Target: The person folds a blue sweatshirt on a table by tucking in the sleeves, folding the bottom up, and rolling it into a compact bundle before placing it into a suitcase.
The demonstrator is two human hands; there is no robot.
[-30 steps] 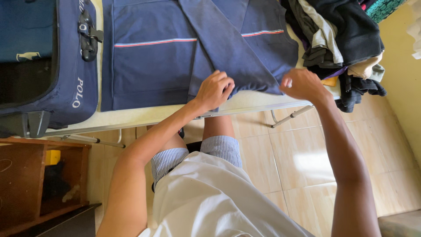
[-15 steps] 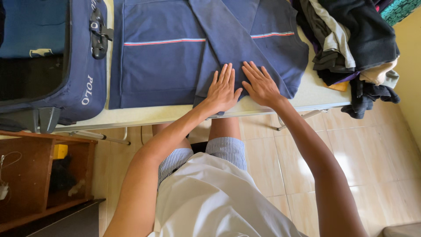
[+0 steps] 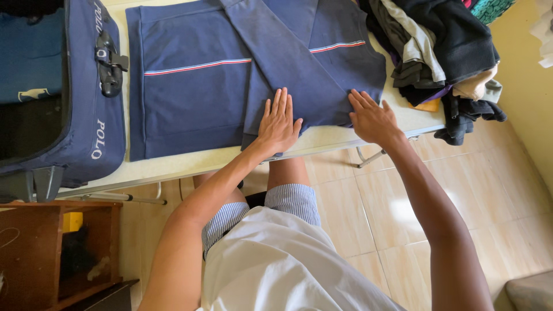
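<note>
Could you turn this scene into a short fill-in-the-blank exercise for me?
1. Both hands, the left hand and the right hand, lie flat on a folded navy ____.
2. The garment has a thin red and white ____ across it.
3. Left of the garment, on the table, sits an open blue ____.
4. At the table's right end lies a ____ of dark clothes.

Missing words: shirt; stripe; suitcase; pile
</note>
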